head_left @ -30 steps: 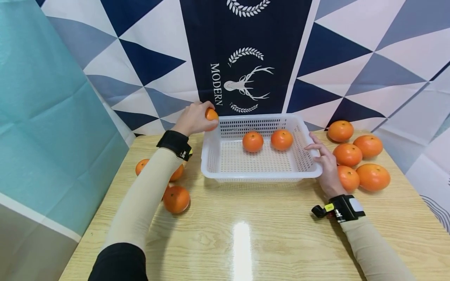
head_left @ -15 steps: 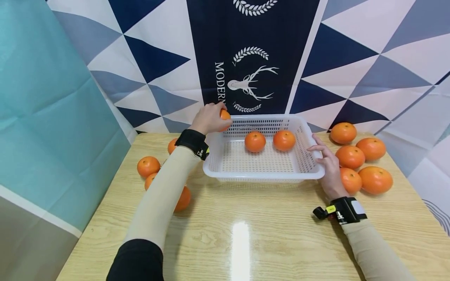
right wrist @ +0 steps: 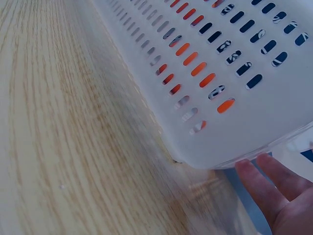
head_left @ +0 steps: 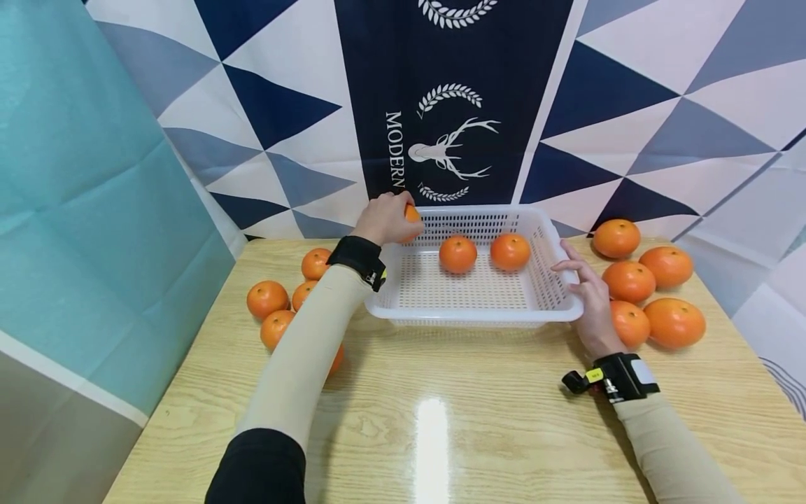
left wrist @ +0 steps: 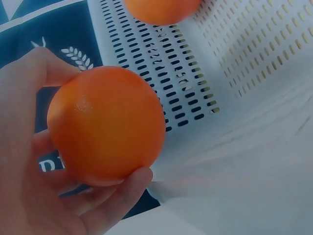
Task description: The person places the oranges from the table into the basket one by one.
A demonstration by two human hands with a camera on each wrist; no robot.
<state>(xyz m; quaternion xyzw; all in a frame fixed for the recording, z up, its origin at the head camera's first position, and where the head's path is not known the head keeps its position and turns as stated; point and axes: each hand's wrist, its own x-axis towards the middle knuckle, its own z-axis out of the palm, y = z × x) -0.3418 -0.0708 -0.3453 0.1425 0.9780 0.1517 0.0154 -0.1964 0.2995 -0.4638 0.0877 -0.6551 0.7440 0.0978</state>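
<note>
In the head view my left hand [head_left: 387, 218] grips an orange [head_left: 411, 215] at the back left of a white plastic basket [head_left: 478, 313]. The left wrist view shows the fingers and thumb [left wrist: 129, 191] curled round that orange [left wrist: 105, 125], near the slotted basket wall [left wrist: 244, 132]. Two more oranges, a left one [head_left: 457, 254] and a right one [head_left: 510, 251], sit inside the basket. At its right end, my right hand [head_left: 592, 301] rests loosely spread fingers on the rim. Two fairly straight fingers touch the basket's outside [right wrist: 205, 142] in the right wrist view.
Several oranges [head_left: 267, 299] lie on the wooden table [head_left: 504, 420] at the left, partly behind my left forearm. Another group of oranges [head_left: 630, 282] lies close beside my right hand. A patterned cloth [head_left: 302, 112] hangs right behind the basket.
My left hand has moved right with its orange, from outside the basket's left rim to over its back left corner. The right hand has stayed at the basket. The view has shifted slightly.
</note>
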